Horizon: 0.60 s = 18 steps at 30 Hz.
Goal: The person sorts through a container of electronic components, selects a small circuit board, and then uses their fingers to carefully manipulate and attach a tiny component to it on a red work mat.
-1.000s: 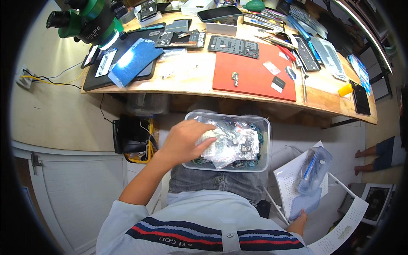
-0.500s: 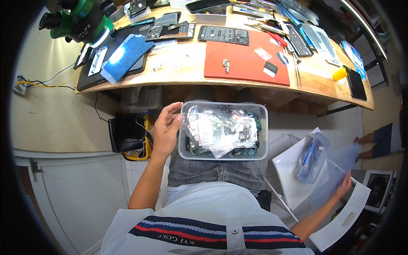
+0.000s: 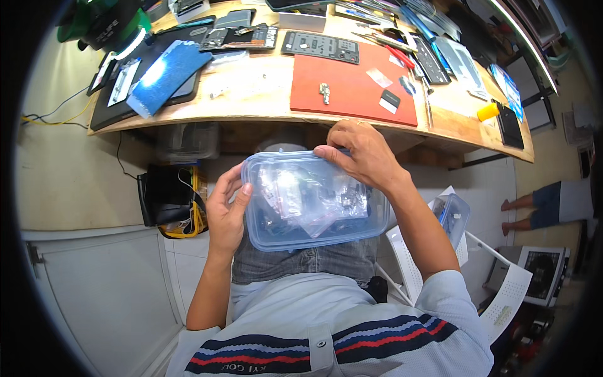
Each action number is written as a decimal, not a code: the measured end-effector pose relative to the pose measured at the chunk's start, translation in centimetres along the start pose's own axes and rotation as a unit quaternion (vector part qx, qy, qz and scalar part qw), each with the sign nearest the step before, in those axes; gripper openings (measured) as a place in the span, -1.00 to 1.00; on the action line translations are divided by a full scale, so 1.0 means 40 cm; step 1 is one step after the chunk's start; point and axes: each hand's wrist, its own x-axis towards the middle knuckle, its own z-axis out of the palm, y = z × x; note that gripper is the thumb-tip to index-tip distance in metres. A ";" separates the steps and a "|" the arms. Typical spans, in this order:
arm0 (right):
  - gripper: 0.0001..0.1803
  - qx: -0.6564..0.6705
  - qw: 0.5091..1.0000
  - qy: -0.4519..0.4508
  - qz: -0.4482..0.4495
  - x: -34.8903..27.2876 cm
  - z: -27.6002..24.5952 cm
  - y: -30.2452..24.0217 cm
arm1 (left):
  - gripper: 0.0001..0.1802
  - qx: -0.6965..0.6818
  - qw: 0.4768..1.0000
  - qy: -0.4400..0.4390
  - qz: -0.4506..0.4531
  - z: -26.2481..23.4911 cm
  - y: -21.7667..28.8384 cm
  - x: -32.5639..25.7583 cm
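A clear plastic box (image 3: 382, 217) rests on my lap, and a bluish translucent lid (image 3: 270, 234) lies over its top. Through the lid I can make out small clear bags (image 3: 292, 195) and dark parts, blurred by the plastic. My left hand (image 3: 227, 204) grips the box's left side, thumb on the lid's left edge. At the far edge, my right hand (image 3: 367, 154) has its thumb on top of the lid and its fingers curled over the rim. Whether the lid is fully seated cannot be seen.
Ahead stands a wooden bench with an orange-red mat (image 3: 352, 75), a small circuit board (image 3: 324, 93), opened phones (image 3: 320, 47) and a green microscope (image 3: 107, 28). To the right, a white chair (image 3: 510, 301) carries another plastic box (image 3: 453, 217). A person (image 3: 546, 204) is at far right.
My right hand has come from the chair at right with the lid, which now covers the box that was uncovered. My left hand stays at the box's left side.
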 end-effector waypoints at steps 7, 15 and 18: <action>-0.67 0.255 0.924 0.115 0.259 -0.152 -0.120 0.092 | -0.59 -0.116 0.991 0.037 0.053 0.029 -0.058 0.008; -0.80 0.194 0.946 0.164 0.203 -0.252 -0.002 0.162 | -0.57 -0.170 0.985 0.008 0.037 0.042 -0.040 -0.007; -0.80 0.093 0.961 0.204 0.162 -0.254 0.016 0.143 | -0.58 -0.122 0.991 0.045 0.038 0.048 -0.025 0.007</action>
